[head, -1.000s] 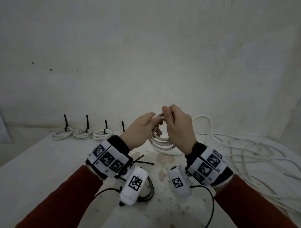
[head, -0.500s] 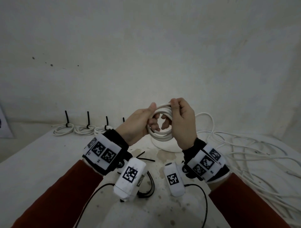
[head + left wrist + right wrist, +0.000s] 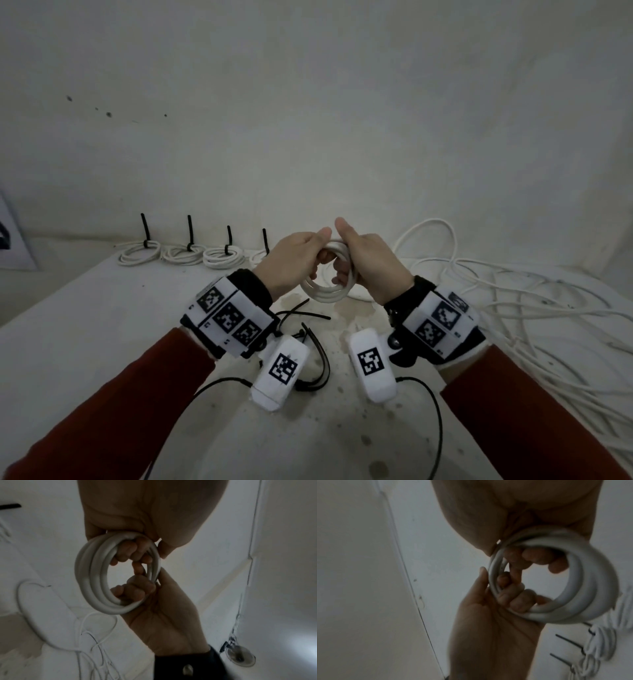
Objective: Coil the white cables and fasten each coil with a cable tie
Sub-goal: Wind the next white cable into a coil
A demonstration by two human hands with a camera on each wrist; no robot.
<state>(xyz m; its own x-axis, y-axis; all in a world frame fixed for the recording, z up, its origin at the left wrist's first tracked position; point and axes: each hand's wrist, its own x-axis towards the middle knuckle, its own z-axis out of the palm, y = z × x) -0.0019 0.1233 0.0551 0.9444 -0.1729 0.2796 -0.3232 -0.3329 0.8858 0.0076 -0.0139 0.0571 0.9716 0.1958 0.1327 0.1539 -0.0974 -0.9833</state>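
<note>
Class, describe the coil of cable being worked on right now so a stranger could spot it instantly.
Start at the white table, then find the two hands raised above its middle. The left hand and right hand grip one small white coil between them. Unlike the coils along the wall, it has no black tie.

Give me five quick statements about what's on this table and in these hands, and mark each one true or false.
1. Both hands hold one white coil. True: the left hand and the right hand grip the white coil between them.
2. The held coil already has a black tie on it. False: no tie shows on it.
3. Finished tied coils lie in a row at the table's far left. True.
4. Loose white cable lies on the person's left. False: it lies on the right.
5. Spare black cable ties lie on the table below the hands. True.
</note>
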